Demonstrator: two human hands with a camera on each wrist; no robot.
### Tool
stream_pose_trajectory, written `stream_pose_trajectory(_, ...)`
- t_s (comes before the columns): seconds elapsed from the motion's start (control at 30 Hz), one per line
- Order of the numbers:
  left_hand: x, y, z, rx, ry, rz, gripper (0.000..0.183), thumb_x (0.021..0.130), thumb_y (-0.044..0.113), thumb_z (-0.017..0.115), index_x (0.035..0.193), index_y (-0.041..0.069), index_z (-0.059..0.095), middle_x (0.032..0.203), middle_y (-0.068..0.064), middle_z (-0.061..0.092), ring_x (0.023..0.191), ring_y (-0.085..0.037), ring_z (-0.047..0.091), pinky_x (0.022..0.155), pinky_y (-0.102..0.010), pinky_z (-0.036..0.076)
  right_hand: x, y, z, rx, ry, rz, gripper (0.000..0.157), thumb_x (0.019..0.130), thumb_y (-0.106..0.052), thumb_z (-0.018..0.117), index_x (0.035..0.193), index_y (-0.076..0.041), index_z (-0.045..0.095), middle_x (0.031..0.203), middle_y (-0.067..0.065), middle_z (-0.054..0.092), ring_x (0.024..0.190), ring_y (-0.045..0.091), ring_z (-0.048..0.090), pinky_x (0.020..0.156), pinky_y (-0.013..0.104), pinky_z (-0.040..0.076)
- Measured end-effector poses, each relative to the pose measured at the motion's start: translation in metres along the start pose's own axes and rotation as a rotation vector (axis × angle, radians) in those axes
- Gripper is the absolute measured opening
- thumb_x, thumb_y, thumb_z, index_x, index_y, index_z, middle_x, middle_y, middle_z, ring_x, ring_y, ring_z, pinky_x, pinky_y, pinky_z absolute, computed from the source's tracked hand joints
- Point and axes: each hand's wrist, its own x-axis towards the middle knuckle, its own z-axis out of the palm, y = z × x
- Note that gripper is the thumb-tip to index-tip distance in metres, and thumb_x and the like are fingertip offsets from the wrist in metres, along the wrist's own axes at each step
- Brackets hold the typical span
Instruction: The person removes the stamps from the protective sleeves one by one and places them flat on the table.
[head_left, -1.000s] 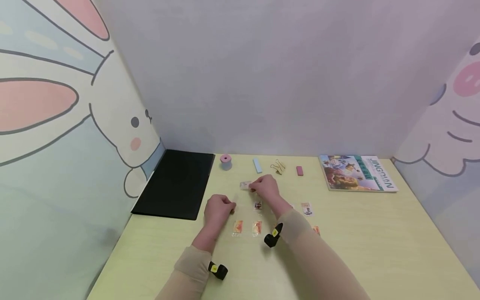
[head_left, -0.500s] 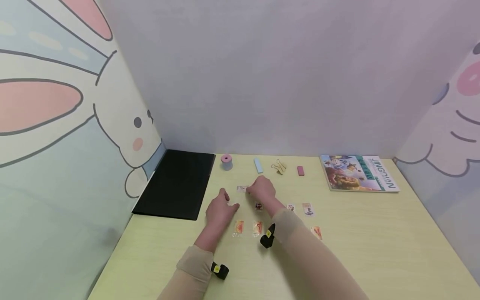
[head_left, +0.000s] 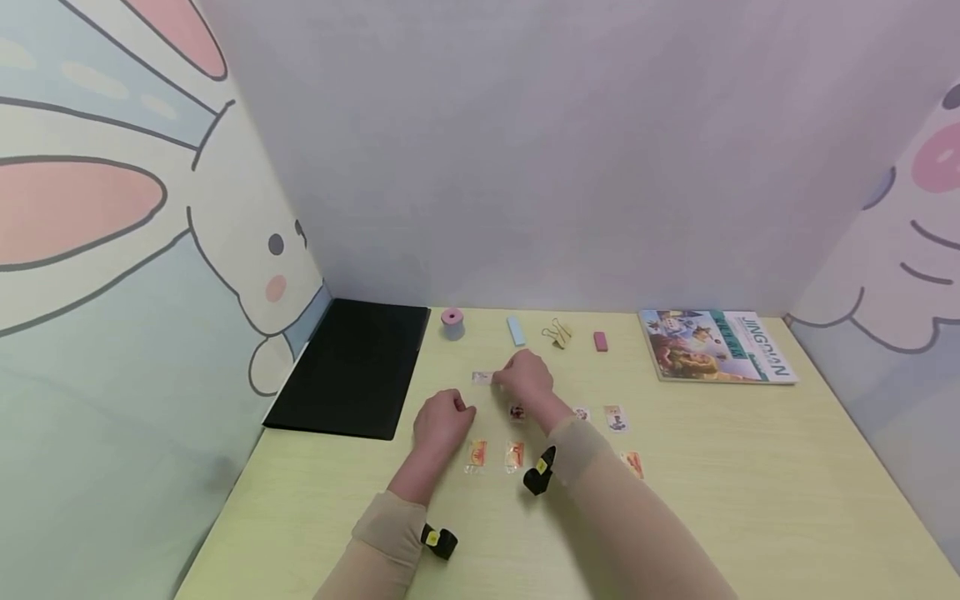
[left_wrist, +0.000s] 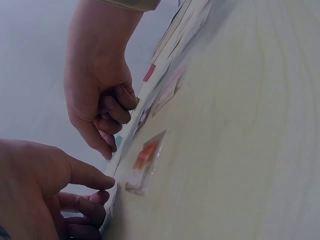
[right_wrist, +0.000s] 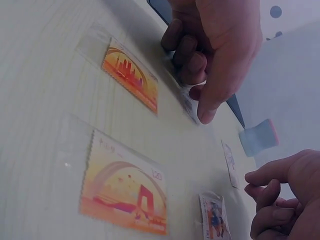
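Pale wooden table [head_left: 750, 475]: 1 stamp [head_left: 482, 377] lies toward the far edge, right hand [head_left: 525, 378] at its end, fingers curled. Left hand [head_left: 441, 423], also curled, partly covers a 2nd stamp [right_wrist: 188, 104] (either grip: cannot tell). Advise light pressure, margins only.

You can read JINGDIAN in big letters on the book [head_left: 716, 348]. Left of the book and closer to you, an orange stamp [right_wrist: 125, 185] says 120. Its other small writing is too blurry to make out.
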Motion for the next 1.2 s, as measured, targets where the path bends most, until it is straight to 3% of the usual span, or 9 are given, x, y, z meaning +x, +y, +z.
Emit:
stream_pose_trajectory(0.17,0.005,0.003,-0.001,-0.062,0.018,0.034,0.025,0.080,0.034,0.068,0.065,0.018,0.056,0.058,0.001,0.054,0.053,-0.016,0.049,0.049,-0.031,0.035,-0.004,0.009,-0.011,0.040,0.012,-0.097,0.017,0.080,-0.034,0.069,0.077,-0.018,0.069,0.070,-0.002,0.064,0.063,0.016,0.058,0.055,0.031,0.044)
stream_pose_trajectory(0.3,0.009,0.008,0.001,-0.110,-0.007,0.091,0.021,0.079,0.036,0.070,0.073,0.020,0.057,0.058,0.003,0.055,0.053,-0.014,0.051,0.050,-0.030,0.037,-0.009,0.019,-0.018,0.050,0.016,-0.163,0.012,0.080,-0.031,0.071,0.079,-0.020,0.069,0.074,-0.005,0.064,0.067,0.015,0.057,0.060,0.030,0.044)
stream_pose_trajectory(0.4,0.012,0.013,0.005,-0.127,-0.043,0.125,0.021,0.076,0.035,0.073,0.083,0.020,0.060,0.065,0.002,0.056,0.064,-0.017,0.050,0.055,-0.030,0.038,-0.013,0.026,-0.020,0.051,0.010,-0.220,0.010,0.078,-0.027,0.073,0.083,-0.019,0.069,0.077,-0.004,0.064,0.070,0.015,0.057,0.063,0.030,0.045)
stream_pose_trajectory(0.53,0.015,0.022,0.012,-0.089,-0.075,0.162,0.029,0.073,0.035,0.076,0.094,0.020,0.064,0.075,0.000,0.053,0.081,-0.020,0.043,0.061,-0.031,0.035,-0.019,0.035,-0.019,-0.016,0.008,-0.283,0.021,0.075,-0.025,0.077,0.092,-0.016,0.068,0.081,-0.002,0.062,0.074,0.014,0.055,0.069,0.031,0.045)
stream_pose_trajectory(0.77,0.013,0.037,0.023,-0.037,-0.079,0.207,0.032,0.070,0.031,0.080,0.098,0.021,0.066,0.078,0.000,0.052,0.086,-0.023,0.041,0.065,-0.031,0.035,-0.031,0.043,-0.017,-0.127,0.020,-0.299,0.035,0.069,-0.027,0.082,0.098,-0.015,0.068,0.089,0.001,0.059,0.082,0.019,0.049,0.076,0.035,0.041)
stream_pose_trajectory(1.2,0.013,0.040,0.030,-0.021,-0.094,0.271,0.021,0.072,0.026,0.080,0.089,0.023,0.069,0.078,-0.002,0.055,0.084,-0.022,0.040,0.068,-0.031,0.033,-0.034,0.041,-0.015,-0.184,0.038,-0.377,0.016,0.069,-0.021,0.080,0.081,-0.018,0.071,0.081,-0.001,0.060,0.079,0.019,0.048,0.076,0.036,0.039)
